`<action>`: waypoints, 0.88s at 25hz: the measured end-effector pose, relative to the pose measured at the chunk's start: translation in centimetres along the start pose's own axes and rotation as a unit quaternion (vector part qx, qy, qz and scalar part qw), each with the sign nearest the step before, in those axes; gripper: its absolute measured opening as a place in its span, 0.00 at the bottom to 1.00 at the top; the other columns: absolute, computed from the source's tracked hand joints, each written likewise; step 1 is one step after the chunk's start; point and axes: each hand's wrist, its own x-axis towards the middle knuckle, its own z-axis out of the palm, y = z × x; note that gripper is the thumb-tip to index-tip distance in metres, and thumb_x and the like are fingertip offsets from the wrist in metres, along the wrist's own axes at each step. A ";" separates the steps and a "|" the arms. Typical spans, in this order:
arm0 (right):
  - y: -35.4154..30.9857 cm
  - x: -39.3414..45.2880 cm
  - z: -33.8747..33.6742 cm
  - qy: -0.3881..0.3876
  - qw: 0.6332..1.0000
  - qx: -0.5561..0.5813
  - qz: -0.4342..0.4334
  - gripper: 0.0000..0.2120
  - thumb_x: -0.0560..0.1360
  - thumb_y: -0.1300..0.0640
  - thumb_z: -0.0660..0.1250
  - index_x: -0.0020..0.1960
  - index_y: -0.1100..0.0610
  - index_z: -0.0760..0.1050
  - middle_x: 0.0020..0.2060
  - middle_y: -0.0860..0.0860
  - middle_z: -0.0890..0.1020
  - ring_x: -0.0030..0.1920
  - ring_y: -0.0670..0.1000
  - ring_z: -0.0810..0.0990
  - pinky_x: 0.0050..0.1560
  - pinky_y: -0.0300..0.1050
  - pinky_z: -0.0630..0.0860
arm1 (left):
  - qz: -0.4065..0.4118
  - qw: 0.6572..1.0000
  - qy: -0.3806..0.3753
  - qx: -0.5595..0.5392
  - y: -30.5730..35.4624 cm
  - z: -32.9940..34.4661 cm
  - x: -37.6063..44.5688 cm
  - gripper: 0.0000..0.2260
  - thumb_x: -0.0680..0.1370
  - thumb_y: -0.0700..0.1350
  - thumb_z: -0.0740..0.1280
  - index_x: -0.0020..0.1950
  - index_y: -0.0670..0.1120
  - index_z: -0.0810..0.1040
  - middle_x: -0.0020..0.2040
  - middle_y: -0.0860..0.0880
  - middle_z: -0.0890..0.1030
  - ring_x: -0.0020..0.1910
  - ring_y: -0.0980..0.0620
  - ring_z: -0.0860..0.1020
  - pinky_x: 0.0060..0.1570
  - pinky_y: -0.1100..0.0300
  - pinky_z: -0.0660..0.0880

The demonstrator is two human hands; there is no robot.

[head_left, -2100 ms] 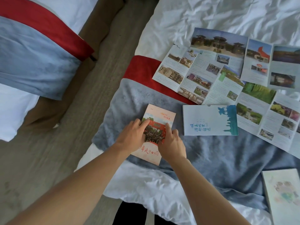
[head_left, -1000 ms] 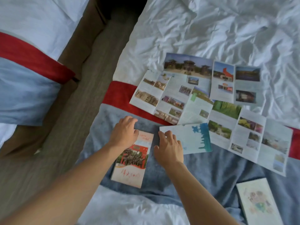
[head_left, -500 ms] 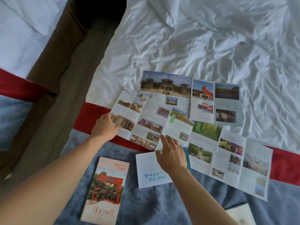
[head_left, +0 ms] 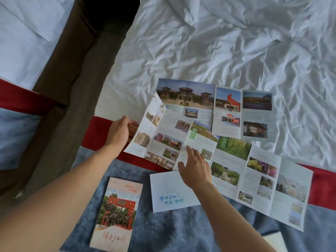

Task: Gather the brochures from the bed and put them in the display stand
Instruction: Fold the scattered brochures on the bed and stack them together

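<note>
A large unfolded brochure (head_left: 198, 108) with a temple photo lies on the bed. My left hand (head_left: 119, 131) grips its left edge, and that left panel is raised off the sheet. A second unfolded brochure (head_left: 254, 179) with green garden photos overlaps it to the right. My right hand (head_left: 195, 168) rests with straight, spread fingers where the two overlap. Nearer to me lie a folded pink brochure (head_left: 116, 211) with a red gate and a folded white brochure (head_left: 169, 195) with blue writing, its right part hidden under my right forearm.
The bed has a crumpled white sheet (head_left: 227, 42) and a grey-blue runner (head_left: 172, 231) with a red band (head_left: 321, 186). A white booklet corner (head_left: 274, 242) shows at the bottom right. A floor gap (head_left: 72, 124) separates this bed from another bed (head_left: 21, 42) on the left.
Both hands left the pink brochure and reached to the unfolded ones. My left hand has taken hold of the temple brochure's left edge and lifted it; my right hand slid slightly further onto the sheets.
</note>
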 end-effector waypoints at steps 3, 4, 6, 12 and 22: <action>0.4 -0.1 -0.4 0.003 1.000 0.008 0.014 0.31 0.80 0.46 0.61 0.79 0.51 0.56 0.75 0.50 0.68 0.72 0.55 0.69 0.66 0.54 0.71 | 0.003 0.996 -0.067 0.061 -0.7 1.6 -0.5 0.13 0.79 0.49 0.60 0.44 0.49 0.83 0.41 0.49 0.86 0.43 0.46 0.84 0.37 0.57 0.78; 0.7 -0.1 -0.4 0.006 1.000 0.010 0.017 0.30 0.80 0.46 0.61 0.79 0.51 0.57 0.74 0.50 0.69 0.71 0.55 0.70 0.65 0.54 0.71 | 0.010 0.990 -0.069 0.119 -1.2 2.3 -0.5 0.09 0.79 0.49 0.63 0.47 0.51 0.83 0.45 0.52 0.86 0.47 0.49 0.83 0.43 0.58 0.76; 1.2 -0.2 -0.4 0.008 1.000 0.016 0.023 0.29 0.80 0.46 0.60 0.79 0.51 0.58 0.73 0.50 0.70 0.71 0.55 0.70 0.64 0.54 0.72 | -0.003 0.981 -0.076 0.177 -2.1 3.8 -0.6 0.10 0.77 0.51 0.69 0.57 0.51 0.80 0.55 0.52 0.83 0.55 0.50 0.80 0.49 0.58 0.73; 3.2 -0.3 0.0 0.061 0.994 0.079 0.052 0.24 0.83 0.46 0.57 0.77 0.50 0.64 0.72 0.51 0.74 0.71 0.56 0.72 0.65 0.54 0.73 | -0.016 0.971 -0.084 0.222 -3.6 8.4 -0.4 0.24 0.75 0.53 0.71 0.68 0.47 0.71 0.53 0.52 0.78 0.48 0.52 0.78 0.40 0.60 0.71; 2.2 1.0 0.4 0.074 0.992 0.099 0.038 0.26 0.82 0.45 0.57 0.77 0.52 0.63 0.70 0.52 0.74 0.68 0.55 0.72 0.65 0.55 0.71 | -0.051 0.983 0.124 0.129 0.0 6.2 1.8 0.06 0.79 0.43 0.59 0.52 0.49 0.75 0.49 0.50 0.78 0.47 0.46 0.77 0.43 0.53 0.72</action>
